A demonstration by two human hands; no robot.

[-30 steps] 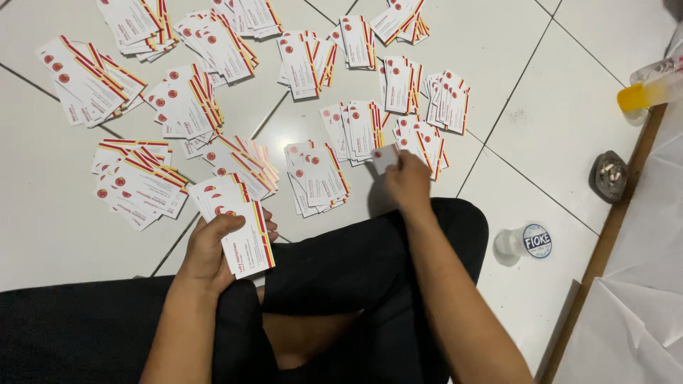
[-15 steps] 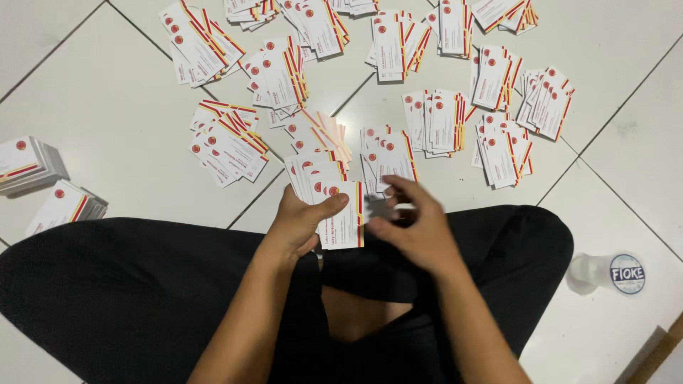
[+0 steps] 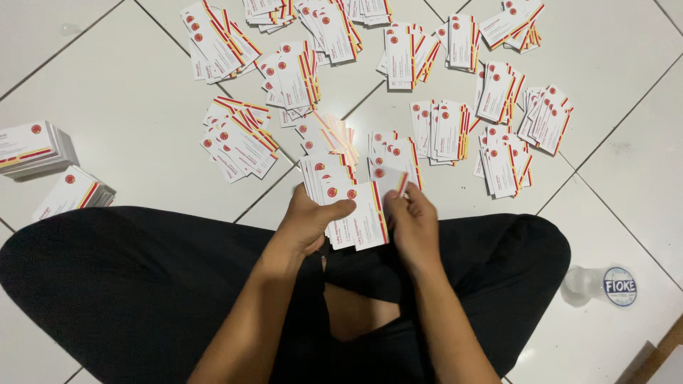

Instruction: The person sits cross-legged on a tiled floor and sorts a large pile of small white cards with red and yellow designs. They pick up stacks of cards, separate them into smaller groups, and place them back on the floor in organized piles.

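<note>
My left hand [image 3: 307, 226] grips a small stack of white cards with red and yellow stripes [image 3: 357, 217] above my crossed legs, thumb pressed across the top card. My right hand [image 3: 413, 224] pinches a single white card [image 3: 391, 181] of the same kind between its fingertips, just beside the stack. Many fanned piles of such cards [image 3: 441, 129] lie spread over the white tiled floor [image 3: 135, 107] ahead. A clear plastic bottle [image 3: 601, 286] lies near my right knee.
</note>
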